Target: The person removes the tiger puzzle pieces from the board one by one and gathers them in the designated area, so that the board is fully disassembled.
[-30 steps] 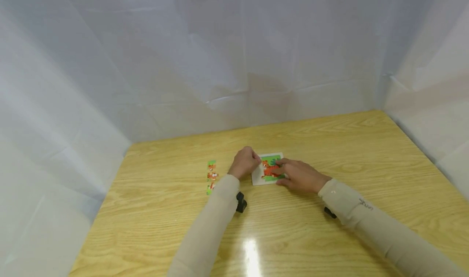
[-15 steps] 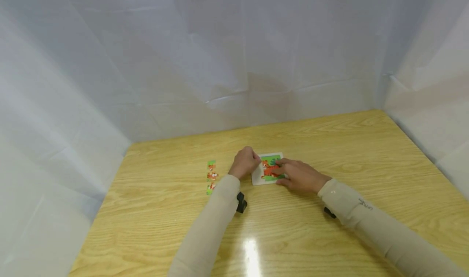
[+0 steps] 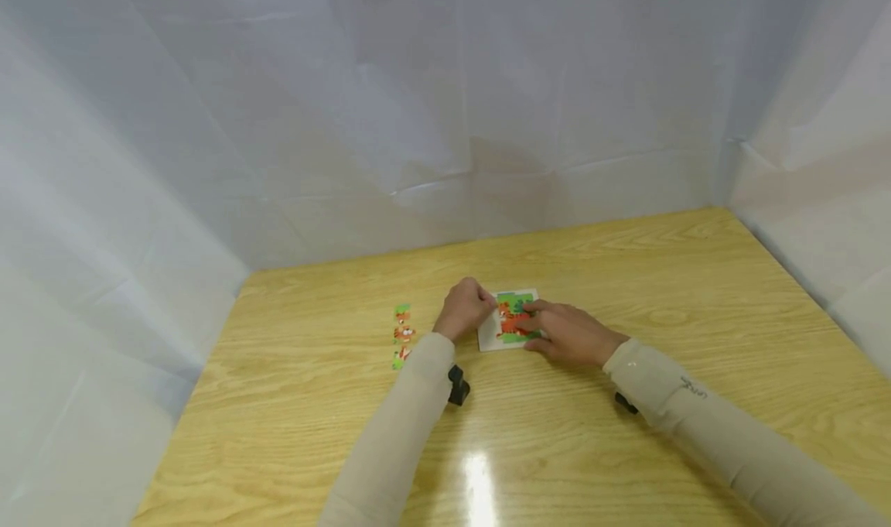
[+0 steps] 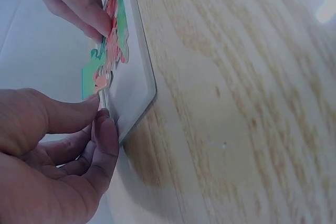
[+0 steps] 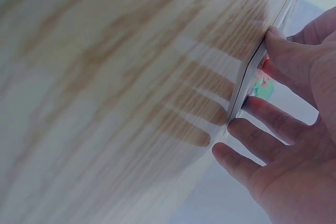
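A white puzzle board (image 3: 489, 340) lies on the table, bearing jigsaw pieces (image 3: 510, 332) that show part of an orange tiger on green. From the left, my left hand (image 3: 463, 310) pinches a puzzle piece (image 4: 98, 78) between thumb and forefinger; that green and orange piece sticks up from the board in the left wrist view, its lower end hidden by the fingertips. My right hand (image 3: 574, 335) rests on the board's right side with fingers spread, forefinger on the picture. Thumb and other fingers lie along the board's edges in the right wrist view.
Several loose tiger pieces (image 3: 403, 333) lie in a column on the table (image 3: 299, 403), left of my left forearm. White sheeting (image 3: 362, 124) hangs behind the table and on both sides. Each wrist carries a black camera (image 3: 458, 386).
The upper left part of the tiger picture has shifted slightly up and away at my left fingertips, its green edge now nearer the board's far rim. My right hand stays in place.
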Demonstrator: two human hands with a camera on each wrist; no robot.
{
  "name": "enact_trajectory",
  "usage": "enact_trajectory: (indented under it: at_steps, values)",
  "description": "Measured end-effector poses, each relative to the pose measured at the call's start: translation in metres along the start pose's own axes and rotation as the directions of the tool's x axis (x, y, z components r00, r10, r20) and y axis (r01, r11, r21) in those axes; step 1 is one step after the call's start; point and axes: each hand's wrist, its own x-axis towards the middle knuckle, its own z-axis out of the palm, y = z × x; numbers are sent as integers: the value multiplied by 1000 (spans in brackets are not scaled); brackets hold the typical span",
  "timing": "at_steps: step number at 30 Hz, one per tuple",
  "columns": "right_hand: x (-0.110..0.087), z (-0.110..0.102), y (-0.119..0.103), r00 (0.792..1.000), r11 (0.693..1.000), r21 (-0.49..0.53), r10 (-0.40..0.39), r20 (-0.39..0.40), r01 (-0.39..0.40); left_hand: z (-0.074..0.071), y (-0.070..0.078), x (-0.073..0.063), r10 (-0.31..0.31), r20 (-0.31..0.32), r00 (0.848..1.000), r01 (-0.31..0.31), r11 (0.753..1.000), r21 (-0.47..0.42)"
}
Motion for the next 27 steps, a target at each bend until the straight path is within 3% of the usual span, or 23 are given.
enact_trajectory:
  at_steps: [7,19,27]
  values:
    - [3,1,1,1000,1000,-6,-1,8,1,-1,-5,-1,12,-11,1000,-13,998,-64]
    - [5,5,3,1000,999,-40,-27,2,27,0,-7,-4,-26,-19,999,24,990,-140]
    - [4,4,4,1000,1000,-24,-12,1,12,0,-5,-6,3,-49,999,-11,988,-156]
